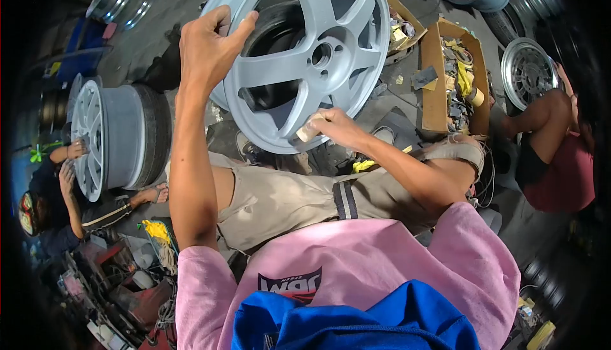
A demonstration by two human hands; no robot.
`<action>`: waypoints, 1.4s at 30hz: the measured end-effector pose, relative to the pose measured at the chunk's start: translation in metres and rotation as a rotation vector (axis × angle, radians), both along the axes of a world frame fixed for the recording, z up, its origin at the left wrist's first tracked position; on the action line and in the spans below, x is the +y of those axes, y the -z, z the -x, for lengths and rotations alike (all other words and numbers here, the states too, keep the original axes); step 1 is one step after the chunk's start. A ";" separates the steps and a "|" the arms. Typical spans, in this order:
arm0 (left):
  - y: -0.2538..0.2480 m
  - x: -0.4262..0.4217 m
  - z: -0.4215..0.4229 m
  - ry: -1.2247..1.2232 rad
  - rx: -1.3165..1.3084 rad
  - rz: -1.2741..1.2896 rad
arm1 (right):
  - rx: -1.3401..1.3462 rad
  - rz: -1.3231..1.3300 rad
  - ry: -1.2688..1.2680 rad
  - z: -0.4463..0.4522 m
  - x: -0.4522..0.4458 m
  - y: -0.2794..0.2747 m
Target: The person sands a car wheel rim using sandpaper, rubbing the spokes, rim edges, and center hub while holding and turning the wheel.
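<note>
Light-grey metal wheel rim with five broad spokes (337,70): directly ahead, tilted, spoked face toward the viewer. Right hand (342,128): fingers closed round a small cream-coloured block (308,131), held at the rim's lower edge. Left hand (207,44): fingers curled, thumb apart, at the rim's upper left; cannot tell whether it grips. Open brown cardboard box (433,89), mixed scraps (465,79) inside: right of the rim.
</note>
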State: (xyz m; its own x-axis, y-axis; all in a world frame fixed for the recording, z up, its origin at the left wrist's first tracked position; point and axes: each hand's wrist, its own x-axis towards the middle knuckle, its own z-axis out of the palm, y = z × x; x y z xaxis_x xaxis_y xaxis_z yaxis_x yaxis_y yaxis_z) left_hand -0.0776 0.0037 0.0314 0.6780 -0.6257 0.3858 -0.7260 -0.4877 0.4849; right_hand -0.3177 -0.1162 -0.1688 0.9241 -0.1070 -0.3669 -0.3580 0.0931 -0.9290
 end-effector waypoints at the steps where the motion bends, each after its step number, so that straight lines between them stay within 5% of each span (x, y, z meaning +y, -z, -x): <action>1: -0.002 0.002 -0.001 -0.007 -0.004 -0.008 | -0.004 -0.008 -0.007 0.002 -0.006 -0.004; 3: -0.007 0.007 -0.003 -0.047 0.072 0.130 | -0.230 0.465 -0.153 0.009 -0.023 -0.017; 8: 0.003 0.019 -0.030 -0.035 0.164 0.122 | -0.210 0.460 -0.011 0.018 -0.054 -0.056; 11: 0.018 0.027 -0.042 -0.020 0.167 0.028 | -0.108 0.667 -0.350 0.028 -0.050 -0.052; 16: 0.039 0.052 -0.065 0.001 0.162 0.043 | -0.076 0.830 -0.473 0.040 -0.028 -0.032; 20: 0.049 0.069 -0.087 -0.069 0.165 0.069 | -0.213 0.770 -0.215 0.028 -0.052 -0.032; 25: 0.058 0.086 -0.112 -0.141 0.365 0.016 | -0.277 1.107 -0.026 0.006 -0.083 -0.033; 35: 0.052 0.078 -0.109 -0.212 0.425 -0.046 | -0.130 1.107 -0.176 -0.003 -0.064 -0.028; 42: 0.055 0.069 -0.115 -0.284 0.379 -0.041 | -0.065 0.672 -0.174 -0.005 -0.052 -0.054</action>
